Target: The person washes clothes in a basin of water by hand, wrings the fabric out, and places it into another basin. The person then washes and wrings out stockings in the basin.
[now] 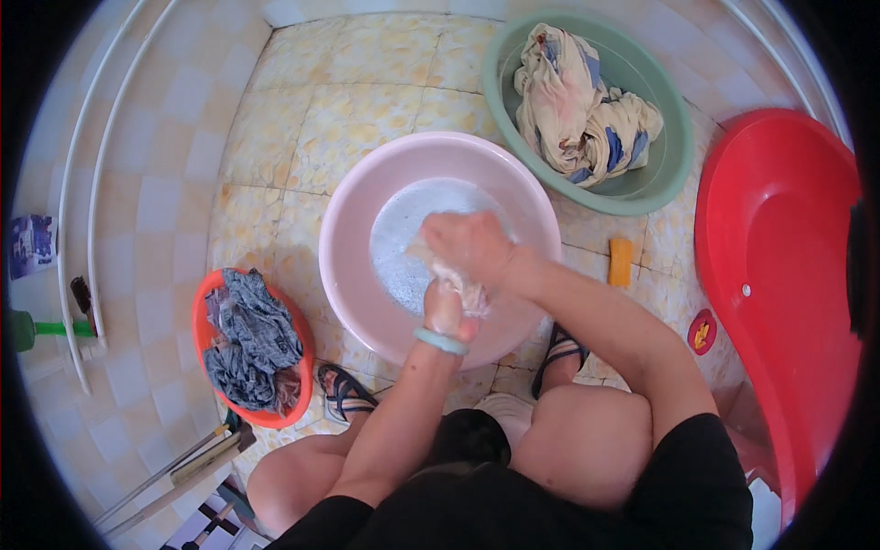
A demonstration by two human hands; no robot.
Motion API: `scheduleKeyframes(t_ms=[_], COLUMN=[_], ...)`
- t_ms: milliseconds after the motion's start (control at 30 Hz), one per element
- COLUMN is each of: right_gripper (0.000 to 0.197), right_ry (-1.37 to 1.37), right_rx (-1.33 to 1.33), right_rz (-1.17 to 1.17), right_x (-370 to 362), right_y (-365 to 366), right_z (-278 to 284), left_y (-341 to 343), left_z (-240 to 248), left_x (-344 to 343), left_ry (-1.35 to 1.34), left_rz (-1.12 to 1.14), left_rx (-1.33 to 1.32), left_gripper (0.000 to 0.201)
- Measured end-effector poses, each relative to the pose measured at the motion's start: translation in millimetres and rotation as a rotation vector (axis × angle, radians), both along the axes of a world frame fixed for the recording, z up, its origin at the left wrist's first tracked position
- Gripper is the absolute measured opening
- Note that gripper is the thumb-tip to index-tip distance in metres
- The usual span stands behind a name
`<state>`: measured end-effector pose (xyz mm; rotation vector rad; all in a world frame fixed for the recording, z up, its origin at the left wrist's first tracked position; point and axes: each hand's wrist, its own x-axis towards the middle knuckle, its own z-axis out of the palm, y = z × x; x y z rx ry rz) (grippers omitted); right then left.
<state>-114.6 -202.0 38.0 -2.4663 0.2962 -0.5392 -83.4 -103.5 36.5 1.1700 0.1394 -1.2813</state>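
Observation:
A large pink basin (353, 275) stands on the floor between my feet, with sudsy water (403, 261) in its bottom. Above the water my left hand (445, 310) is closed on a small, wet, pale cloth (465, 286). My right hand (469, 246) lies just beyond it, closed over the other part of the same cloth and somewhat blurred. Part of the cloth is hidden by my fingers. On my left wrist is a pale green bangle (442, 341).
A green tub (678, 174) with cream and blue laundry (587, 110) stands at the far right. To the left, an orange basin (305, 353) holds grey-blue clothes (252, 321). A yellow bar (621, 262) lies on the tiles beside a red bathtub (779, 238).

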Motion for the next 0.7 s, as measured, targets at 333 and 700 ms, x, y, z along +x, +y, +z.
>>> scheduleKeyframes(t_ms=[333, 700], right_gripper=[0.012, 0.012], right_ry=[0.045, 0.05], right_rx=[-0.126, 0.032], right_rz=[-0.042, -0.153], right_x=[4, 5], right_y=[1, -5], right_z=[7, 9], left_y=[12, -3], left_z=[-18, 10], left_x=[13, 6], left_ry=[-0.353, 0.292], left_rz=[-0.064, 0.109], left_rx=[-0.079, -0.028], left_gripper=[0.021, 0.025])
